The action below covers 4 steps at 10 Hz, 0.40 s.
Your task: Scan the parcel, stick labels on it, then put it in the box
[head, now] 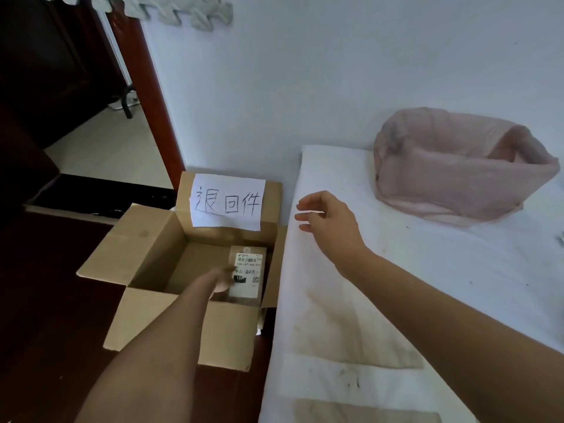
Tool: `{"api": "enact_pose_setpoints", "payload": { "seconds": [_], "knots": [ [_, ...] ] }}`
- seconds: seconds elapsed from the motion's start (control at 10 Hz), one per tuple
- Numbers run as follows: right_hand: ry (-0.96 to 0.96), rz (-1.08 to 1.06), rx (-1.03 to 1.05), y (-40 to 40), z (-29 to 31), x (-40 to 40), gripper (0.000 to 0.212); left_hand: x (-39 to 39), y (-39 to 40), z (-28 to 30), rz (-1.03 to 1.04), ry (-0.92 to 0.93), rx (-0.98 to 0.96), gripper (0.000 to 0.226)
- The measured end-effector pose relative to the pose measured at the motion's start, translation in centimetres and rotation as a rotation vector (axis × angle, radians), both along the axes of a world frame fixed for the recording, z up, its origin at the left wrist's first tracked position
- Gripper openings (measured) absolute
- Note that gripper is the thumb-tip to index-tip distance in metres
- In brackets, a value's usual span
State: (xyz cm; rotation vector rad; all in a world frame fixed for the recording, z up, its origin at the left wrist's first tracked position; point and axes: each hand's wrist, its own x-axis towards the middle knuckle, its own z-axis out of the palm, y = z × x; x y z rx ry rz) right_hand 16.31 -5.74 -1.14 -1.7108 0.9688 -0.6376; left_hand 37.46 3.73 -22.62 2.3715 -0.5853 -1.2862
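Note:
An open cardboard box (146,254) stands on the dark floor, with a white handwritten sheet (227,201) taped to its back flap. Inside it, by the right wall, lies the small parcel (248,273) in clear wrap, its printed shipping label facing up. My left hand (220,281) reaches down into the box and overlaps the parcel's left edge. The hand is blurred while the parcel is sharp, so its grip is unclear. Over the left edge of the white table (427,270), my right hand (331,221) hovers with its fingers spread and nothing in it.
A pink plastic-lined bin (457,166) sits at the back of the table against the white wall. The table top is stained. A doorway with a red-brown frame (152,102) opens at the left, beyond the box.

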Motion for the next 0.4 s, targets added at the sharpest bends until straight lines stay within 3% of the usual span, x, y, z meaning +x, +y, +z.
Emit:
{"api": "enact_pose_setpoints", "payload": {
  "seconds": [0.1, 0.4],
  "knots": [
    [-0.005, 0.005, -0.011, 0.2, 0.2, -0.4, 0.031, -0.9, -0.6, -0.5, -0.261, -0.055, 0.164, 0.046],
    [-0.011, -0.001, -0.005, 0.7, 1.1, -1.2, 0.031, -0.6, 0.0, 2.5, -0.052, -0.256, -0.012, 0.038]
  ]
}}
